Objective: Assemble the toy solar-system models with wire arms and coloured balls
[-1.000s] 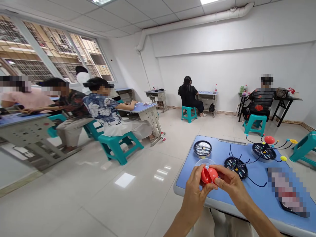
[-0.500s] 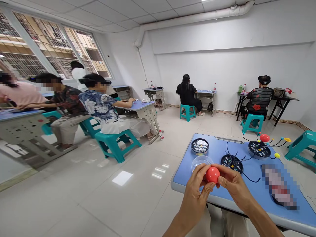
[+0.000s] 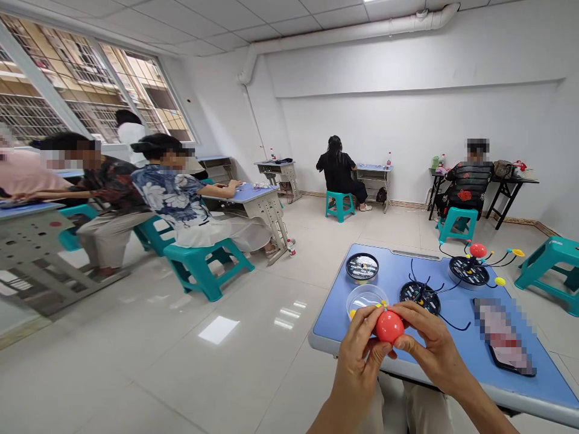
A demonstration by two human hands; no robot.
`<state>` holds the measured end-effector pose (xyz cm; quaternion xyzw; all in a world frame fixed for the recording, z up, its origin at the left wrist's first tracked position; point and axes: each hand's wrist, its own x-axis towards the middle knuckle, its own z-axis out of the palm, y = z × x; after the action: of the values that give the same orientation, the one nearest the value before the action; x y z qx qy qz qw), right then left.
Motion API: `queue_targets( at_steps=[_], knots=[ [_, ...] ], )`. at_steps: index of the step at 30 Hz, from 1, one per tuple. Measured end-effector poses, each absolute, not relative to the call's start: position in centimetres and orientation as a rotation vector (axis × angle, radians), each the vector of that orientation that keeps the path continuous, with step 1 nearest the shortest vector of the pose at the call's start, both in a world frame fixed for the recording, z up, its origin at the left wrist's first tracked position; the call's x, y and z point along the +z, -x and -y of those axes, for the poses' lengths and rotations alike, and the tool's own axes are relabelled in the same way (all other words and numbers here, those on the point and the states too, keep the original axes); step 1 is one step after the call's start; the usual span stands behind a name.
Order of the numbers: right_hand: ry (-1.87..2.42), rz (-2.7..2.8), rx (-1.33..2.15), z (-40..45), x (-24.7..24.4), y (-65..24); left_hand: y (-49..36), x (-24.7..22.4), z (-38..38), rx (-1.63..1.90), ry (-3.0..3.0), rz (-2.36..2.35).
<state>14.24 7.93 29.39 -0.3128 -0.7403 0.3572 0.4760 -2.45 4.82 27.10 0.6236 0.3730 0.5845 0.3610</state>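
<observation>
A glossy red ball (image 3: 389,327) sits between my two hands, above the near edge of the blue desk (image 3: 328,325). My left hand (image 3: 362,352) grips it from the left with thumb and fingers. From the other side, my right hand (image 3: 425,337) closes on it too. Just behind the hands is a clear round dish (image 3: 364,295) with small yellow pieces by its near rim. A round black base with curved black arms (image 3: 420,296) lies farther right. Beyond it stands a similar model (image 3: 469,271) bearing a red ball and small coloured balls.
A round black-topped disc (image 3: 362,266) sits at the desk's far left corner. On the right lies a phone-like flat object (image 3: 504,337), partly blurred out. A teal stool (image 3: 549,271) stands right of the desk. Several people sit at other desks.
The view has shifted slightly, so the room sits a little farther left. Both hands still hold the red ball, which shows more fully now. Yellow pieces in the dish have come into sight.
</observation>
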Motion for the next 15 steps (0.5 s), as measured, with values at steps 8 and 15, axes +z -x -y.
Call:
queue_targets(
  at_steps=[8, 15],
  knots=[
    [1.005, 1.613, 1.203, -7.9, 29.1, -13.7, 2.7, 24.5, -5.8, 1.459, -2.089, -1.101],
    [0.967, 1.461, 1.484, -8.3, 28.9, -13.3, 2.6, 24.6, -6.7, 1.41, -2.063, -1.09]
  ],
)
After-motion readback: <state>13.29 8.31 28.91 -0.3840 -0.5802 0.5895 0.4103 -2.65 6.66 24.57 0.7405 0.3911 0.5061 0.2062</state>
